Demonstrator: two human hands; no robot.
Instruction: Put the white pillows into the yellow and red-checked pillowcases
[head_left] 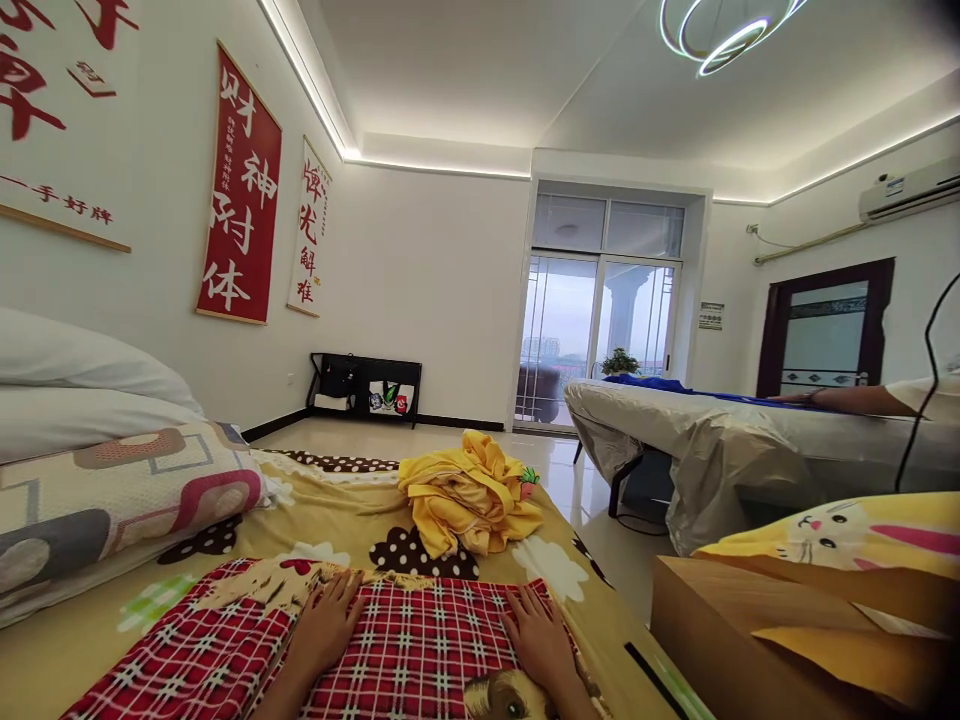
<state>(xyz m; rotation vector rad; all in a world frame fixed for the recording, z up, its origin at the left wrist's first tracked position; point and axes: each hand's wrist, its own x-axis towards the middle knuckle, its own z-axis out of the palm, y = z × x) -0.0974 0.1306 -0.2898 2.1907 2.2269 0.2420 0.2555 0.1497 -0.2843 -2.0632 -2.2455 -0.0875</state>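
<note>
Bright bedroom, near bed [90, 640]: left hand [324, 620] and right hand [536, 635] lie spread flat, holding nothing, on a red checked cloth [420, 650], seemingly smoothing it; yellow garment [469, 495] heaped beyond.

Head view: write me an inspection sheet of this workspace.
Surface: bed under a yellow patterned sheet.
Job's things: red plaid cloth spread flat on the bed.
Clutter: crumpled yellow garment beyond the cloth; patterned pillow at left; cardboard box at right.
Hands: left hand and right hand lie palm down on the plaid cloth, fingers spread.
Cables: black cable hanging at right.
Surroundings: red wall banners, glass balcony door, another person's arm on a second bed.
</note>
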